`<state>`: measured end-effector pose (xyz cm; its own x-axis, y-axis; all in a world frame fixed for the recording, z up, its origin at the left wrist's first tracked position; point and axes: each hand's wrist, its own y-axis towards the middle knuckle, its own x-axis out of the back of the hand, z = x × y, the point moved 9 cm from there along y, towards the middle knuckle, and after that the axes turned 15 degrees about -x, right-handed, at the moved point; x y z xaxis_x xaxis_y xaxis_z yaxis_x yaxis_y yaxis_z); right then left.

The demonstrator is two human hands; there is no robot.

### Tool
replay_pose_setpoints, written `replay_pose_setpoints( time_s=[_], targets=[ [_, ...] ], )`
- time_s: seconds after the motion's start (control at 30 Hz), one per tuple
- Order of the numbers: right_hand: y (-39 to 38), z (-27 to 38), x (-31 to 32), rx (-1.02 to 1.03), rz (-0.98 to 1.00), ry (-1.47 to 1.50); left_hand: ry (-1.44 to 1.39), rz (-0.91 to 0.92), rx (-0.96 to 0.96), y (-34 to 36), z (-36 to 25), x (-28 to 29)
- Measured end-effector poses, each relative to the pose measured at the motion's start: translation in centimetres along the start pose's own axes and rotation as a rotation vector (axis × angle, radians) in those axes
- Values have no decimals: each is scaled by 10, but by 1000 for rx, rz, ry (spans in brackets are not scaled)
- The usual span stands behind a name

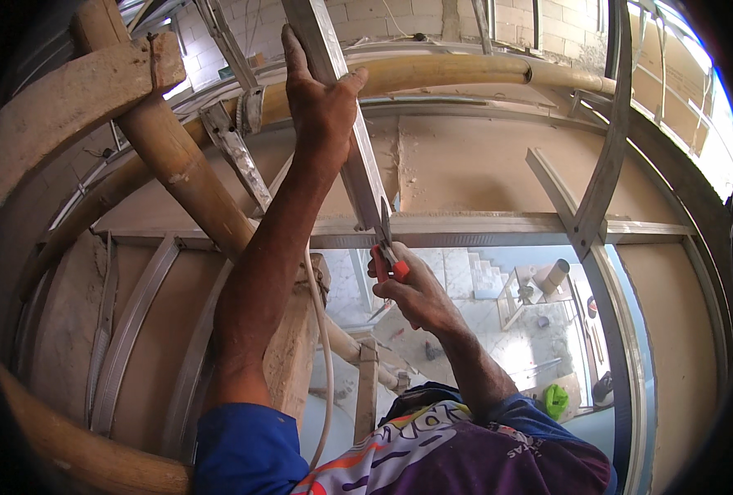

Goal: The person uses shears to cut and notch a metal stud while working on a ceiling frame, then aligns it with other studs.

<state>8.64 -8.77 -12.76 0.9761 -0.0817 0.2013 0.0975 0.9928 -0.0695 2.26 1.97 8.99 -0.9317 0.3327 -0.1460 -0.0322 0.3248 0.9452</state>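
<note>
Head-worn fisheye, facing down; left hand (324, 111), right hand (416, 289) near.

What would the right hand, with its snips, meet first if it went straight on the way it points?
The right hand, snips leading, would probably meet the metal strip first, near its lower end; depth is unclear.

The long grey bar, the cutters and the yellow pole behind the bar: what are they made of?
Bar: probably metal, grey and shiny with straight edges. Cutters: grey blades look metal; smooth red handles may be plastic. Pole: likely bamboo, smooth, yellowish, with a joint-like ring.
</note>
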Motion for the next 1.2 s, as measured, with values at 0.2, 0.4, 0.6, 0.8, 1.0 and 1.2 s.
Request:
replay_pose_setpoints(
  time_s=[0.2,0.4,0.6,0.8,1.0,1.2],
  targets=[
    [-1,1,-4,55,82,191,-27,12,14,1,0,-1],
    [3,-5,-8,-35,106,142,5,17,-28,3,-3,0],
    [6,-10,-9,-1,103,180,-2,15,3,4,-7,-2],
    [8,-7,-6,40,30,105,8,14,-13,5,-3,2],
    [8,-12,-8,52,44,128,1,25,18,3,0,-2],
    [4,-10,-11,92,39,179,-64,-26,50,1,-6,-2]
  ],
)
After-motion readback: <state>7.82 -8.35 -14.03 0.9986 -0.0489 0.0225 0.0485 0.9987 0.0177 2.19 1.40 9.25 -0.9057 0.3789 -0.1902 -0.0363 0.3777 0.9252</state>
